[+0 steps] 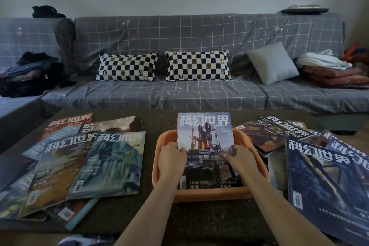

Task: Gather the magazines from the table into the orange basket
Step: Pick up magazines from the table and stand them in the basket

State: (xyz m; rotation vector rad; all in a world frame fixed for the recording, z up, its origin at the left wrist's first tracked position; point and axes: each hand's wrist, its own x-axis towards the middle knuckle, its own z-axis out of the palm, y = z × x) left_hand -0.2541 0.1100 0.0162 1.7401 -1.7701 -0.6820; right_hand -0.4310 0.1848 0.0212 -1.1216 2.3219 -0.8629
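An orange basket [159, 173] stands in the middle of the dark table [151, 217]. A stack of magazines [205, 138] with a blue industrial cover leans in it, its top edge sticking out past the far rim. My left hand [172, 158] grips the stack's left edge and my right hand [238, 158] grips its right edge, both inside the basket. Several magazines [87, 158] lie overlapped on the table to the left. Another spread of magazines [319, 171] lies to the right.
A grey checked sofa [179, 94] runs behind the table, with two checkerboard cushions [163, 67], a grey cushion [272, 63], dark clothes [30, 74] at the left and folded blankets [331, 70] at the right.
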